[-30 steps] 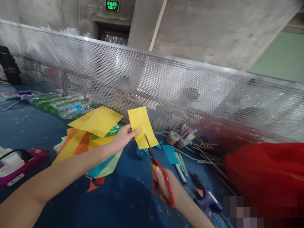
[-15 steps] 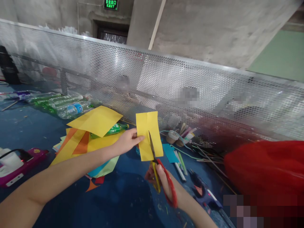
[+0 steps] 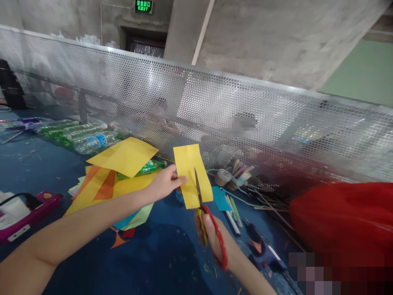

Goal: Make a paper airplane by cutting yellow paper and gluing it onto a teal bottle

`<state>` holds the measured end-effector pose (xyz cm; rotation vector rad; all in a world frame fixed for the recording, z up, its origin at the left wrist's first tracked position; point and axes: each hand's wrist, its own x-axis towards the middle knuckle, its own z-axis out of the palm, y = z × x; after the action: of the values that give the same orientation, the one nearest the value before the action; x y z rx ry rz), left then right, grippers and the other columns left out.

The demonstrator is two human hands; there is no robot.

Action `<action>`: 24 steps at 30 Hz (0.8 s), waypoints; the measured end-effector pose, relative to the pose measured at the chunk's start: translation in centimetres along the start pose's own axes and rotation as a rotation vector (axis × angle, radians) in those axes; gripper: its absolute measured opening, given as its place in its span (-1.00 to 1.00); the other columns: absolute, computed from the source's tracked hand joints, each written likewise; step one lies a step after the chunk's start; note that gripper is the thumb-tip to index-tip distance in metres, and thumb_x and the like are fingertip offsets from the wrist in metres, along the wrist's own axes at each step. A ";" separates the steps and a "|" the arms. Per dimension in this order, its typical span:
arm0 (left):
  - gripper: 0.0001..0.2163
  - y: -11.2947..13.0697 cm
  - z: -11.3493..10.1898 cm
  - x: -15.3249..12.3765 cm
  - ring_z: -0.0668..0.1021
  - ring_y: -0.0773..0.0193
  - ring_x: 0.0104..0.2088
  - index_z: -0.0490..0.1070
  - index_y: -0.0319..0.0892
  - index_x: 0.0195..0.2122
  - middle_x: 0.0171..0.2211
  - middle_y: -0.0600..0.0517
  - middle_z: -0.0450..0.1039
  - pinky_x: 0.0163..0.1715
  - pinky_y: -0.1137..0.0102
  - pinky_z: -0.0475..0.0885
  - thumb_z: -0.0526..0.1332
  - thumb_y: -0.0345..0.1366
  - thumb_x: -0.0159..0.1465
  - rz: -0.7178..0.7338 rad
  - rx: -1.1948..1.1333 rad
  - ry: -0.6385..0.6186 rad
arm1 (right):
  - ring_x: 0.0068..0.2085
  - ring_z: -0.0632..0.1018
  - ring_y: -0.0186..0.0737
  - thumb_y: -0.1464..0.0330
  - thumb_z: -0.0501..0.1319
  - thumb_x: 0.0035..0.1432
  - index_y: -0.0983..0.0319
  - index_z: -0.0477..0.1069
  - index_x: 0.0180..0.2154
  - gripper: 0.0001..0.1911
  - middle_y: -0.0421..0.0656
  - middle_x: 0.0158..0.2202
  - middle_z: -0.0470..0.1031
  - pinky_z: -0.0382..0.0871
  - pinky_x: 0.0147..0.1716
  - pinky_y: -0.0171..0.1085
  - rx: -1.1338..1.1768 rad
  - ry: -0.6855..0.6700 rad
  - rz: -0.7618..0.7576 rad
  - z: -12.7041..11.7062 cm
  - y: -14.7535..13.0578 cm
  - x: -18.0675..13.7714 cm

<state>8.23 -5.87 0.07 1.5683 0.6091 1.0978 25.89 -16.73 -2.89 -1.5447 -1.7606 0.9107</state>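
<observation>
My left hand (image 3: 164, 184) pinches the left edge of a small yellow paper (image 3: 190, 172) and holds it upright above the blue table (image 3: 147, 254). My right hand (image 3: 211, 239) grips red and yellow scissors (image 3: 211, 229). Their dark blades point up and lie against the lower middle of the yellow paper, inside a cut that runs up from its bottom edge.
A pile of yellow, orange and green paper sheets (image 3: 119, 172) lies left of my hands, with plastic bottles (image 3: 82, 137) behind. A pink device (image 3: 24, 211) sits far left. Pens, tape rolls and sticks (image 3: 236, 184), a glue gun (image 3: 267, 254) and a red bag (image 3: 344, 221) lie right. A perforated metal screen (image 3: 215, 110) bounds the table.
The yellow paper has swung from tilted to nearly upright and shifted slightly right. The scissors moved up with it, and the blades now sit deeper in the cut.
</observation>
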 end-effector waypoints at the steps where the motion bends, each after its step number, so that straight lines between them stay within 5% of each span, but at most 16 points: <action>1: -0.75 0.0 0.0 0.0 0.59 0.18 -0.36 0.30 -0.24 -0.12 -0.25 -0.11 0.55 -0.42 0.34 0.48 0.23 -0.35 0.18 -0.003 -0.005 0.001 | -0.56 0.34 -0.28 -0.18 -0.22 0.14 0.18 0.19 -0.50 -0.38 -0.22 -0.60 0.29 0.32 -0.53 -0.28 0.003 0.004 0.009 0.1 0.0 0.0; 13: -0.72 -0.4 -0.1 0.2 0.55 0.20 -0.47 0.31 -0.22 -0.13 -0.36 -0.07 0.53 -0.48 0.32 0.44 0.25 -0.23 0.17 0.011 -0.017 -0.016 | -0.68 0.24 -0.37 -0.24 -0.21 0.08 0.16 0.06 -0.50 -0.39 -0.32 -0.67 0.13 0.14 -0.69 -0.34 0.056 0.040 0.025 0.7 0.4 0.1; 24: -0.71 -0.1 0.0 0.2 0.58 0.11 -0.34 0.29 -0.23 -0.10 -0.31 -0.09 0.53 -0.41 0.28 0.47 0.24 -0.27 0.17 -0.024 -0.075 -0.012 | -0.72 0.17 -0.40 -0.23 -0.18 0.08 0.14 0.03 -0.55 -0.40 -0.33 -0.73 0.08 0.05 -0.74 -0.35 0.043 0.151 0.063 1.3 0.0 -0.1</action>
<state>8.32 -5.69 0.01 1.4978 0.5711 1.0808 24.85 -16.91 -3.62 -1.6062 -1.5846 0.8332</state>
